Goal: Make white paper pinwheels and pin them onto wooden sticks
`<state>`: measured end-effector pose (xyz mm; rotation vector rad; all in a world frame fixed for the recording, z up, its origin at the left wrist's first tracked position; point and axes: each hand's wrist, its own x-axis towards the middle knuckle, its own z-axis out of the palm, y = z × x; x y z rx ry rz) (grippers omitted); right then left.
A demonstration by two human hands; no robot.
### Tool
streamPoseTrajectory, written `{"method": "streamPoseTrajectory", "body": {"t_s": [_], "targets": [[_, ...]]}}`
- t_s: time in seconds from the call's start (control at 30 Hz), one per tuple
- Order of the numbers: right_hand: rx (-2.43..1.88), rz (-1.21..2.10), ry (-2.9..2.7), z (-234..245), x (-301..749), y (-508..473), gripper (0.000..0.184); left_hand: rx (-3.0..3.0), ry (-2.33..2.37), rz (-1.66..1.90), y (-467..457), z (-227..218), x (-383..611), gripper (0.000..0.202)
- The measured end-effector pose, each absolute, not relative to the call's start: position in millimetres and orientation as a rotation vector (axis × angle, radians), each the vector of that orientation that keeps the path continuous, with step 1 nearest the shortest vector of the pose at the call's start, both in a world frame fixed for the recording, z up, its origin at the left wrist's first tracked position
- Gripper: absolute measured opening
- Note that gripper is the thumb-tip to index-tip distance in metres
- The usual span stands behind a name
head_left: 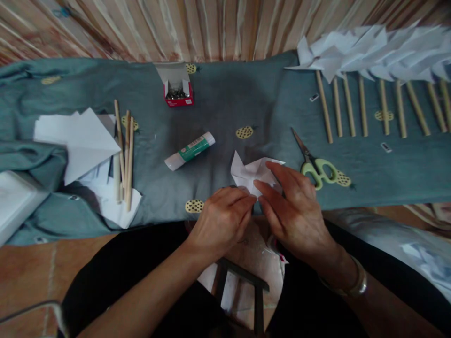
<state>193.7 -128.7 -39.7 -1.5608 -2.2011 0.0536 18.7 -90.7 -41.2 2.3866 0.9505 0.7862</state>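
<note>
Teal pineapple-print cloth (218, 112)
It carries a glue stick (190, 150), an open red box (179, 101) of metal pieces (175, 92), green-handled scissors (307, 165), a row of paper pinwheels (373, 54) on wooden sticks (324, 108) and white sheets (84, 145) with loose dowels (130, 169) partly over them.

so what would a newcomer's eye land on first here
Probably the overlapping row of white paper shapes at the upper right, with pale sticks extending from them toward the viewer. Next, the left hand and right hand on the folded white paper near the cloth's front edge, then the green-handled scissors to their right.
</note>
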Motion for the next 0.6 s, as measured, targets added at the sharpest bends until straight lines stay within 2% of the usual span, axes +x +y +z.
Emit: {"method": "streamPoseTrajectory", "body": {"t_s": [0.6], "targets": [[-1.607, -0.029, -2.273, -41.0, 184.7, -129.3, 0.027, 2.462, 0.948, 0.677, -91.4, -36.6, 17.0, 0.017]]}}
